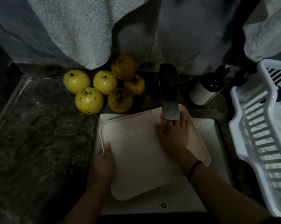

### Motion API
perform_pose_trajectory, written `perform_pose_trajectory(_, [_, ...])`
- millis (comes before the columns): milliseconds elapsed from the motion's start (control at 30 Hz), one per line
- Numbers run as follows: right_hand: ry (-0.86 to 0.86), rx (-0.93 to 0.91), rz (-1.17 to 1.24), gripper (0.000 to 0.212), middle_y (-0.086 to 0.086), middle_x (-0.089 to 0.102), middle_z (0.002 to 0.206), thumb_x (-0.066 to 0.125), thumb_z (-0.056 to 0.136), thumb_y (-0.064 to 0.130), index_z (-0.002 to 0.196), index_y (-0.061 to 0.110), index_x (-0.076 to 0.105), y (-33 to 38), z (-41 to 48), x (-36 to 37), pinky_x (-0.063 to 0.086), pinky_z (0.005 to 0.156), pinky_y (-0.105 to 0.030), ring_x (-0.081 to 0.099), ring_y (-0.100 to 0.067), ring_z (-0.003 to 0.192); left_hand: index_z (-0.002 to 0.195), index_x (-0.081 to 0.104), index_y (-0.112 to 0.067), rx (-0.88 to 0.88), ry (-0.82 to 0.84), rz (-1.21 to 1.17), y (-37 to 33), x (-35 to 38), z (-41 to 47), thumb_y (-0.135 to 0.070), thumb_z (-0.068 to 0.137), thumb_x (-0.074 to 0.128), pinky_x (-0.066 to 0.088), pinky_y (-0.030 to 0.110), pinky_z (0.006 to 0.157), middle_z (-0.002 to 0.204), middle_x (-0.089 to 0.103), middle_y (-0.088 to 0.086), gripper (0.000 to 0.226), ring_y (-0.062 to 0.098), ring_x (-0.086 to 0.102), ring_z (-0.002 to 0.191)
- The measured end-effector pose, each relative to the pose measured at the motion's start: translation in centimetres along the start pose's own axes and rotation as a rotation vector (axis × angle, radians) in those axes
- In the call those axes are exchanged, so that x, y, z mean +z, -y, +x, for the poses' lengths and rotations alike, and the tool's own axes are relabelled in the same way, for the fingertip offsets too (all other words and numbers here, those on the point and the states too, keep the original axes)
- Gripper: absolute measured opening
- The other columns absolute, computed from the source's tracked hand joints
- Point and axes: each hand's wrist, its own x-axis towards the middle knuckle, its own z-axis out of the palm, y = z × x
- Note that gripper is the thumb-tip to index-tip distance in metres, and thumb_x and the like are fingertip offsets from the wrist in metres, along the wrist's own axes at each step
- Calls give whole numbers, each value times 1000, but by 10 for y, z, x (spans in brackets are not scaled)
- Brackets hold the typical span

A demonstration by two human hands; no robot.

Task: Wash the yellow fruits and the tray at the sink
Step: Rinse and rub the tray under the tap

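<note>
While the left hand point(102, 164) grips the left rim of the tray point(136, 151), thumb curled over the top edge and the other fingers hidden beneath, the right hand point(173, 135) lies flat on the tray's upper right part. Its fingers are fairly straight and hold nothing, and their tips are hidden under the tap point(169, 92). A thin dark band point(194, 170) circles that wrist.

Pale pink, smooth and rectangular with rounded corners and a low lip, the tray sits tilted over the white square sink point(209, 131) in the lower middle of the frame. A few small pale specks dot it. A round drain point(162, 205) shows below it.

Six yellow fruits point(105, 82), round, glossy and flecked with brown, cluster touching one another on the dark veined stone counter point(39, 126), just above the sink's upper left corner.

Right of the flat-spouted dark metal tap stands a dark pump bottle point(204, 89) with a pale label. At the right edge is a white slatted plastic rack point(262, 135). A nubbly pale towel point(81, 29) hangs across the top.
</note>
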Motion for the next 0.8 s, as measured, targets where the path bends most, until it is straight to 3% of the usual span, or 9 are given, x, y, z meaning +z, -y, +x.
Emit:
perform_pose_trajectory(67, [16, -12, 82, 68, -13, 13, 159, 31, 95, 53, 151, 16, 21, 27, -2, 7, -3, 116, -48, 4, -34, 146, 80, 65, 6, 12, -5, 11, 0, 2, -2, -33, 102, 32, 29, 29, 59, 70, 55, 14, 56, 25, 55, 72])
perform_pose_trajectory(133, [-8, -193, 134, 64, -17, 37, 149, 30, 91, 47, 143, 11, 41, 54, -7, 14, 17, 114, -50, 29, -36, 137, 64, 59, -2, 7, -3, -31, -2, 1, -3, -35, 101, 32, 32, 29, 59, 62, 55, 10, 57, 25, 56, 66])
perform_pose_trajectory(167, [-19, -291, 108, 60, -16, 49, 139, 31, 88, 43, 134, 11, 53, 65, -9, 18, 26, 109, -49, 40, -36, 129, 64, 60, -4, 11, -12, -59, -4, 2, -3, -35, 101, 32, 34, 27, 61, 62, 57, 7, 56, 23, 57, 67])
perform_pose_trajectory(233, [-35, -422, 64, 51, -11, 62, 123, 36, 84, 37, 120, 16, 65, 84, -11, 25, 30, 99, -45, 51, -32, 115, 74, 66, 0, 30, -45, -96, -5, 3, -3, -32, 102, 31, 35, 24, 68, 72, 60, 4, 55, 19, 56, 76])
perform_pose_trajectory(333, [-40, -652, 97, 40, -4, 62, 123, 48, 85, 35, 118, 19, 66, 113, -17, 28, 29, 100, -43, 48, -28, 117, 89, 69, 5, 21, -52, -77, -8, 4, 2, -34, 103, 26, 35, 25, 68, 84, 66, 16, 60, 20, 58, 82])
perform_pose_trajectory(400, [-1, -762, 155, 41, -2, 61, 127, 44, 89, 33, 121, 16, 63, 122, -22, 31, 26, 104, -41, 48, -27, 124, 103, 68, 4, 12, -28, -80, -6, 5, 7, -38, 102, 20, 44, 31, 80, 100, 68, 24, 64, 30, 63, 97])
perform_pose_trajectory(500, [43, -822, 78, 47, 2, 55, 137, 39, 88, 31, 128, 17, 59, 113, -26, 31, 27, 109, -43, 41, -25, 134, 111, 65, 2, 15, -24, -94, -5, 3, 12, -36, 103, 24, 43, 30, 83, 103, 66, 17, 57, 26, 61, 103])
perform_pose_trajectory(667, [115, -1066, -17, 61, -4, 35, 152, 41, 88, 44, 142, 16, 41, 70, -42, 27, 12, 115, -51, 21, -31, 144, 71, 64, -17, -10, 51, -112, 0, 4, 14, -42, 101, 28, 53, 42, 73, 74, 68, 15, 53, 31, 67, 75])
perform_pose_trajectory(800, [143, -1106, -125, 74, -8, 18, 158, 44, 89, 60, 149, 19, 28, 49, -47, 18, 1, 116, -54, 8, -29, 147, 72, 69, -2, 8, 73, -34, -3, 4, 6, -46, 99, 30, 48, 36, 58, 66, 66, 20, 64, 30, 62, 62])
